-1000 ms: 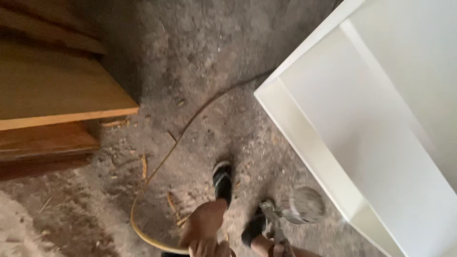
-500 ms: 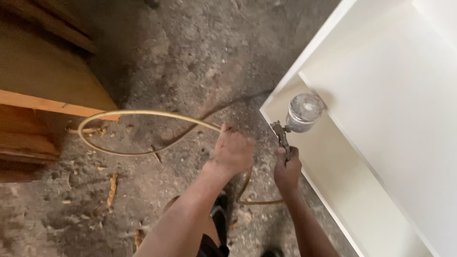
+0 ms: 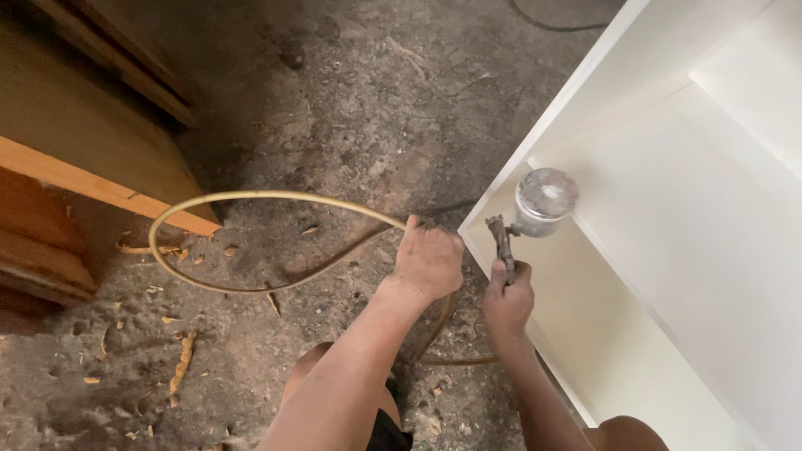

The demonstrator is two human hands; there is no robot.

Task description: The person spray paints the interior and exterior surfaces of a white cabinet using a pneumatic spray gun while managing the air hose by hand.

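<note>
White paint already covered the cabinet [image 3: 668, 250] at right, while the spray gun [image 3: 522, 219] was clasped in the right hand [image 3: 506, 302] beside its near edge and the yellow hose [image 3: 251, 200] gripped by the left hand [image 3: 428, 260].

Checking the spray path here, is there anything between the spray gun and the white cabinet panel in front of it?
Nothing visible does. The right hand holds the spray gun right at the white cabinet edge, and the left hand keeps the yellow hose looped off to the side.

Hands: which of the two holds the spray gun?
The right hand grips the spray gun by its handle beside the white cabinet. The left hand holds the yellowish hose instead.
</note>
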